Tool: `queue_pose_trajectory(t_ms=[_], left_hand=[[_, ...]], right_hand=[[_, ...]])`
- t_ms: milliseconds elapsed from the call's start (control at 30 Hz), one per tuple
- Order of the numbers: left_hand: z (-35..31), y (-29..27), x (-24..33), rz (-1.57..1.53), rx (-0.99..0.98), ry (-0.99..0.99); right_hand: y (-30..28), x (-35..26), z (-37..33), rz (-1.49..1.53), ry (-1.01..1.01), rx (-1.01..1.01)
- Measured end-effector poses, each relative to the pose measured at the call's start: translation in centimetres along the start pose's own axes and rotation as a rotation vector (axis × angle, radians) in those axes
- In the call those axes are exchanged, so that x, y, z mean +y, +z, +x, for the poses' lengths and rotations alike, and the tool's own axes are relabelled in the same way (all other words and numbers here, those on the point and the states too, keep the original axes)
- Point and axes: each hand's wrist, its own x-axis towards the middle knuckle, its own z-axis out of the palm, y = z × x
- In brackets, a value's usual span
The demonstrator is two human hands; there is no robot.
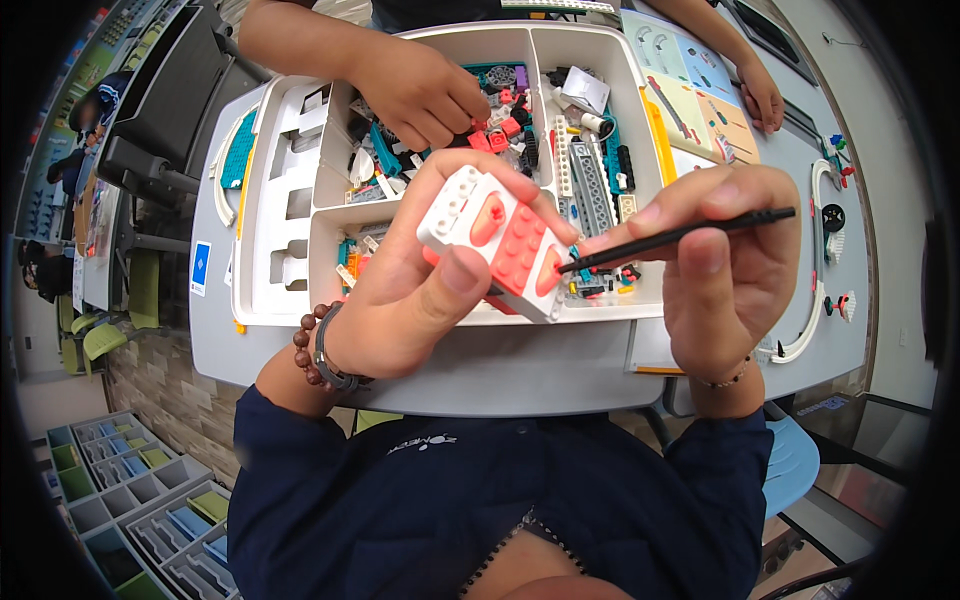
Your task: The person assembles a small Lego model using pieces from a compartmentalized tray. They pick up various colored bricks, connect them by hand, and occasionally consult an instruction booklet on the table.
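At frame centre, we identify the brick assembly (520, 245) as smooth, hard plastic with a slight sheen. Right of centre, we record the black rod (690, 238) as smooth plastic, semi-matt. We class the storage tray (630, 310), upper centre, as smooth plastic, and the instruction sheet (690, 85), upper right, as printed paper. Lower down, we list the tabletop (480, 370) as smooth, the shirt (480, 470) as matt cloth, and the bracelet beads (303, 340), left of centre, as wood-like.

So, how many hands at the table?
4: left hand holding the brick assembly; right hand holding the black rod; a co-worker's hand over the parts tray; another hand by the printed sheet.
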Motion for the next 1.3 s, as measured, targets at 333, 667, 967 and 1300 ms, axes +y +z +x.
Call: queue_pose_trajectory(t_ms=[333,667,967,1300], left_hand=[[0.1,0.2,0.1,0.153,0.011,0.119],[0.1,0.0,-0.4,0.211,-0.03,0.223],[-0.1,0.3,-0.1,0.14,0.029,0.142],[0.0,0.5,-0.2,0.158,0.088,0.149]], right_hand=[[-0.2,0.3,0.0,-0.107,-0.091,-0.059],[-0.2,0.4,0.0,-0.089,0.089,-0.159],[0.1,1.8,-0.6,-0.123,-0.064,-0.061],[0.2,2.6,-0.4,-0.134,-0.08,-0.054]])
